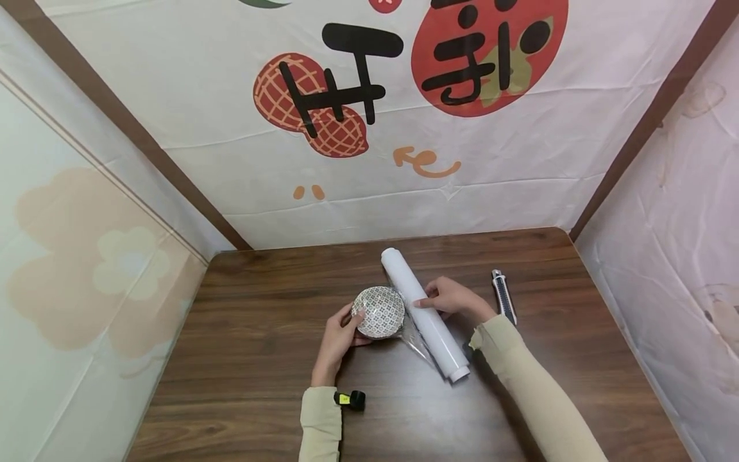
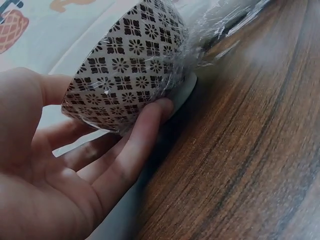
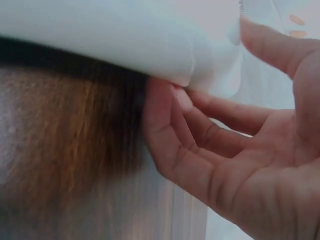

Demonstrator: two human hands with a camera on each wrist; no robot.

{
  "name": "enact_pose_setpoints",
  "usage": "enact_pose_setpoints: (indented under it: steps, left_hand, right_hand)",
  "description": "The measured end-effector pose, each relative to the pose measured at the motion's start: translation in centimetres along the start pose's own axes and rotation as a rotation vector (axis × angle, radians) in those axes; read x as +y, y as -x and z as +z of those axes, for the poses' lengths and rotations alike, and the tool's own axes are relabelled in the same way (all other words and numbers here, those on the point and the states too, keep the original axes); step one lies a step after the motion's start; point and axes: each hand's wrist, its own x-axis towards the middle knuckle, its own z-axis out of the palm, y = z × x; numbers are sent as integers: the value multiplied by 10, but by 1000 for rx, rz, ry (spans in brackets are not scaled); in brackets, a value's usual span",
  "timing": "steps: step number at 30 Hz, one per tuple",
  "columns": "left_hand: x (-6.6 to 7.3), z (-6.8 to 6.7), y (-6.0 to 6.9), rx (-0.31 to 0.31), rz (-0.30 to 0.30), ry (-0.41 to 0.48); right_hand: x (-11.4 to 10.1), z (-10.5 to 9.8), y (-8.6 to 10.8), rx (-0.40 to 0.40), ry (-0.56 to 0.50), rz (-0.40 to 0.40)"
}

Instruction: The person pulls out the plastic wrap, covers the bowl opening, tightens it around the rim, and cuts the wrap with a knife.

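Observation:
A small bowl point(image 1: 378, 312) with a dark floral tile pattern is gripped by my left hand point(image 1: 336, 333), the thumb at its rim and the fingers beneath. In the left wrist view the bowl's patterned side point(image 2: 125, 65) is tilted, with crinkled cling film point(image 2: 215, 32) clinging to it. That clear film runs from the bowl to a white cling film roll point(image 1: 427, 317), lying diagonally just right of it. My right hand point(image 1: 456, 298) holds the roll around its middle. In the right wrist view, curled fingers point(image 3: 167, 120) reach under the roll, with the thumb against its other side.
A utility knife point(image 1: 504, 296) lies on the wooden table point(image 1: 260, 359) to the right of my right hand. A fabric backdrop point(image 1: 231, 128) with printed figures rises behind the table's far edge, and further cloth panels stand on both sides.

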Motion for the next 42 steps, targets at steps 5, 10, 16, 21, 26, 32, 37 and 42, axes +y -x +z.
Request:
enact_pose_setpoints:
  steps: [5,10,16,21,26,32,37,42]
  left_hand:
    - [0,0,-3,4,1,-26]
    - [1,0,-6,23,22,-73]
    - [3,-2,-5,22,24,-105]
    - [4,-4,-3,22,50,-174]
    - [4,-7,0,-9,72,-193]
    - [7,-13,6,1,57,-209]
    - [10,-15,7,-5,49,-237]
    - [27,-20,8,-7,24,-470]
  right_hand:
    - [8,0,14,37,-38,52]
    - [17,5,31,113,-72,74]
    - [18,15,45,208,-110,125]
    - [9,18,45,271,69,70]
    - [11,17,41,300,111,75]
    - [24,8,46,278,-6,119]
    - [31,2,52,272,-67,124]
    - [33,-1,54,271,-63,102]
